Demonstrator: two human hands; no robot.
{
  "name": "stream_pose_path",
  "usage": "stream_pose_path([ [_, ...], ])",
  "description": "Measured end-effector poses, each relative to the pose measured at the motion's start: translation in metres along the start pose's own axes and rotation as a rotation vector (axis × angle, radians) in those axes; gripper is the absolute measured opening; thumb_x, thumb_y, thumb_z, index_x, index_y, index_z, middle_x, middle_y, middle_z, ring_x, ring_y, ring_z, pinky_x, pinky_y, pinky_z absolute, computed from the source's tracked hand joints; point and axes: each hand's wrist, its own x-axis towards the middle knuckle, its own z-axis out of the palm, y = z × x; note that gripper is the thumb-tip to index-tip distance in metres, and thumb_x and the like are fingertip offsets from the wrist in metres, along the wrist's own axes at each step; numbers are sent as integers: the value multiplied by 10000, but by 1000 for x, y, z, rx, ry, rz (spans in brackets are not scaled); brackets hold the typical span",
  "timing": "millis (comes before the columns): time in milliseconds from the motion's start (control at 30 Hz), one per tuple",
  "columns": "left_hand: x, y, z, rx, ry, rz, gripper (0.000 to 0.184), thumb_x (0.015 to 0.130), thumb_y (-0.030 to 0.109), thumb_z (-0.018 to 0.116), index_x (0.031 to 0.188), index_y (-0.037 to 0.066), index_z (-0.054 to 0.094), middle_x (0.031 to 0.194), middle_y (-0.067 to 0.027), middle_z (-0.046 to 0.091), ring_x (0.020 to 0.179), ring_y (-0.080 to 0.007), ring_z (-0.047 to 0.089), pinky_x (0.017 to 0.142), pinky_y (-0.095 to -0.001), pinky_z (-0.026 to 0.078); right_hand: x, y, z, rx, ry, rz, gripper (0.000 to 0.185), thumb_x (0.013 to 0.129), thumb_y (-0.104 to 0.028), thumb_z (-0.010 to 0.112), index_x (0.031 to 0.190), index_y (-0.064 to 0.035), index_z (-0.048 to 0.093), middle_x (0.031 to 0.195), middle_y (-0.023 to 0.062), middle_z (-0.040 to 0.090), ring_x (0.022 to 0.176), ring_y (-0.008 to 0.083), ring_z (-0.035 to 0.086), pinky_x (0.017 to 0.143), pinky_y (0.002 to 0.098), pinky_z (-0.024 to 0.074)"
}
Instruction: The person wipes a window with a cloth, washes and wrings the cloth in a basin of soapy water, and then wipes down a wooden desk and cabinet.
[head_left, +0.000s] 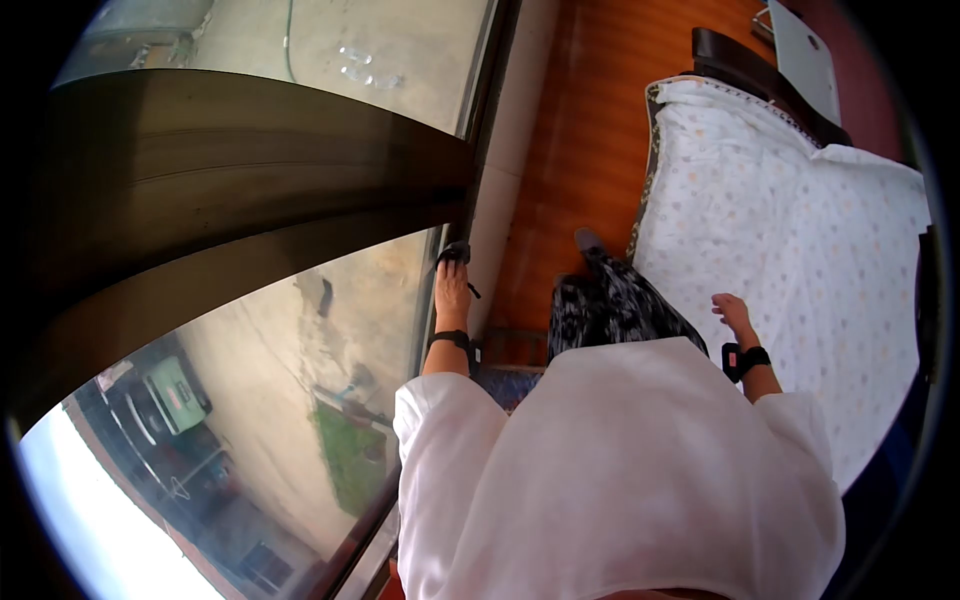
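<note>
My left hand (452, 292) is at the window ledge, its fingers closed on a small black object (456, 251) with a thin strap or cord hanging from it. The object's exact kind is too small to make out. Off to the other side, my right hand (735, 312) hangs beside the bed, fingers apart and nothing in them. Each wrist wears a black band.
On the right stands a bed with a white patterned sheet (770, 230) and a dark headboard (760, 75). A light ledge (497, 205) runs below the window's broad dark frame (250, 150). Reddish wooden flooring (580, 130) lies between ledge and bed.
</note>
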Motion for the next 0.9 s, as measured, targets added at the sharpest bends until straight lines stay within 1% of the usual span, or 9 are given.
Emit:
stream_pose_path([
  [100,-53,10,-2,-55,-112,-80,323,842,121,458,1130,48,586,1234,-70,522,1222,-225,378,1089,-366,200,35,24,10,-64,-51,5,295,816,-301,560,999,-88,650,895,14,654,777,122,639,569,271,466],
  [167,-77,13,-34,-267,-523,-162,331,862,142,457,1152,62,594,1167,-96,592,1125,-251,505,1022,-395,321,80,56,10,-410,-128,-402,276,811,-265,562,992,-79,652,882,25,658,722,125,638,529,274,463],
  [233,-109,16,-16,-539,-770,-506,314,859,198,497,1106,51,621,1028,-134,655,934,-313,613,844,-416,461,50,-6,30,-214,-124,-260,274,812,-256,563,998,-75,652,879,29,659,711,127,637,523,272,460],
  [300,-141,-2,2,-799,-687,-335,324,843,253,556,1047,13,626,938,-158,669,817,-311,645,691,-394,500,36,-77,57,-133,-162,-238,274,827,-254,565,1017,-74,647,870,23,654,714,123,633,530,255,448],
  [467,-115,-23,-176,-1482,172,-957,233,878,197,565,880,-35,579,689,-32,561,624,-106,455,552,-288,374,-126,-285,135,83,-692,-647,406,924,-335,515,1235,-74,507,1201,54,549,1041,155,573,824,276,451],
  [533,-101,-23,-225,-1459,408,-948,248,886,209,553,951,-29,571,707,-147,603,621,-221,574,573,-330,429,-191,-324,162,112,-798,-914,575,909,-372,532,1368,-90,332,1364,98,396,1140,208,512,885,298,439],
  [633,-78,-1,-299,-1389,712,-576,442,861,164,568,1275,61,451,957,-186,627,796,-290,628,702,-335,482,-264,-351,181,121,-914,-887,855,853,-491,571,1452,-129,80,1476,130,176,1247,245,393,933,329,417],
  [833,-90,10,-346,-1052,749,-243,558,798,112,614,1318,78,416,1376,-137,392,1123,-332,506,861,-363,466,-284,-368,201,686,-963,-731,547,891,-406,557,1271,-55,378,1131,30,470,1055,103,445,791,281,440],
  [900,-111,5,-344,-1073,744,-256,479,823,100,594,1283,86,459,1400,-116,372,1175,-332,473,895,-364,451,-269,-376,209,594,-679,-1181,558,900,-387,549,1281,-25,364,1145,65,474,1064,135,464,843,303,435],
])
